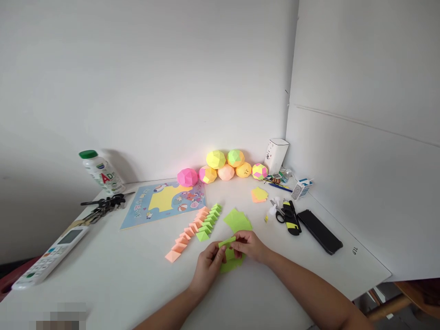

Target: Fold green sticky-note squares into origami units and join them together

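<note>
Hands [228, 256]: two, pinching one green paper [227, 242]; six paper balls [216, 159].

Bright, even daylight fills the scene, washing the white walls and counter [113, 275] almost flat. Shadows are soft: a grey one falls on the wall behind the bottle [102, 172], far left of the fingers [220, 251]. No harsh glare. Wide-angle distortion bends the counter edges and wall seams. Focus is fair near the fingers; a pixelated patch sits at lower left.
</note>
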Motion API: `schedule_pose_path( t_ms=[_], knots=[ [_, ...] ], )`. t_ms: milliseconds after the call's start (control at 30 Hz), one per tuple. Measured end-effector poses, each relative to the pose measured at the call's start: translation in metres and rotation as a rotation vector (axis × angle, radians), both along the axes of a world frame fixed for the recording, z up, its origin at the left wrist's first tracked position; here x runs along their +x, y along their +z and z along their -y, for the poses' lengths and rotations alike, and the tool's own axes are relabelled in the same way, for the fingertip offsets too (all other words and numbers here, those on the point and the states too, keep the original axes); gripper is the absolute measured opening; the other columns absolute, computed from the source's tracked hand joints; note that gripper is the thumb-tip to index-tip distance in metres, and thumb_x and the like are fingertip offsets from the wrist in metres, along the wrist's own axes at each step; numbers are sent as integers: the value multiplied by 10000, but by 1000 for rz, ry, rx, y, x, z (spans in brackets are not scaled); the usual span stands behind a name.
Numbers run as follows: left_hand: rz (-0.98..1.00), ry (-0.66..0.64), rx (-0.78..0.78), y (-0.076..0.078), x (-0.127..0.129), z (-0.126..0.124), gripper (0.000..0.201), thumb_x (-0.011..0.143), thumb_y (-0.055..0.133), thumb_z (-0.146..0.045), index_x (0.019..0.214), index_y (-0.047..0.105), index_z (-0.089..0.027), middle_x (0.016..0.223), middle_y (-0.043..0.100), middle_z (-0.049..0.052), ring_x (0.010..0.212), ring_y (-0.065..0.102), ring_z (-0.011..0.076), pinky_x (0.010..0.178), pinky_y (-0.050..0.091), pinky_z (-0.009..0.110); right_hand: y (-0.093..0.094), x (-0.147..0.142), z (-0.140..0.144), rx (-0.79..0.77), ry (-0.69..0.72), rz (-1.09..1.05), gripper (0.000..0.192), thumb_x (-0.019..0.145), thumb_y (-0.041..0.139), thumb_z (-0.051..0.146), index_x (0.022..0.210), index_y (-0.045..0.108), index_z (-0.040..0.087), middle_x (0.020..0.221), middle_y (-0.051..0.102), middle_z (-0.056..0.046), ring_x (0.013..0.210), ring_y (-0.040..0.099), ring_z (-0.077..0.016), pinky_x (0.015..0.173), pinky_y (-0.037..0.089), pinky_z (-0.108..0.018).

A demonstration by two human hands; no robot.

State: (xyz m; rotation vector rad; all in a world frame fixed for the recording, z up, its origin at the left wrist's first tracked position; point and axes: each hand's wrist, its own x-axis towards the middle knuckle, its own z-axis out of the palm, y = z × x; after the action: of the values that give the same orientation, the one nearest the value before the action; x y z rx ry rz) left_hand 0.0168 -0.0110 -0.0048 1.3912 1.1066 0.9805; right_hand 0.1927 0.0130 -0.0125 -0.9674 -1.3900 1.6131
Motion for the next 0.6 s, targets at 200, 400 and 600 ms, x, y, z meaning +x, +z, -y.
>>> schedule_pose_path(
  t_ms=[200, 400, 600],
  knots=[
    [49, -10, -13, 2, -4, -1, 387, 822, 444, -504, 942, 586, -165, 672, 572, 14, 684, 541, 170, 664, 450, 283, 3, -3, 2, 42, -67, 42, 259, 707, 684, 393, 763, 647, 142, 516, 548, 39, 449, 533, -103, 451, 431, -232],
    [27, -20, -6, 4, -6, 0, 372, 821, 453, -489, 945, 594, -168, 694, 554, 15, 687, 528, 162, 672, 449, 279, 1, -3, 1, 76, -91, 40, 253, 702, 688, 391, 802, 680, 159, 680, 566, 14, 470, 552, -93, 443, 442, -229],
    [22, -15, -25, 4, -5, 0, 346, 803, 499, -459, 973, 576, -168, 763, 594, 27, 740, 557, 169, 680, 459, 279, 1, -3, 1, 87, -94, 52, 244, 711, 681, 373, 827, 686, 159, 748, 554, 1, 485, 554, -85, 455, 443, -231]
  ],
)
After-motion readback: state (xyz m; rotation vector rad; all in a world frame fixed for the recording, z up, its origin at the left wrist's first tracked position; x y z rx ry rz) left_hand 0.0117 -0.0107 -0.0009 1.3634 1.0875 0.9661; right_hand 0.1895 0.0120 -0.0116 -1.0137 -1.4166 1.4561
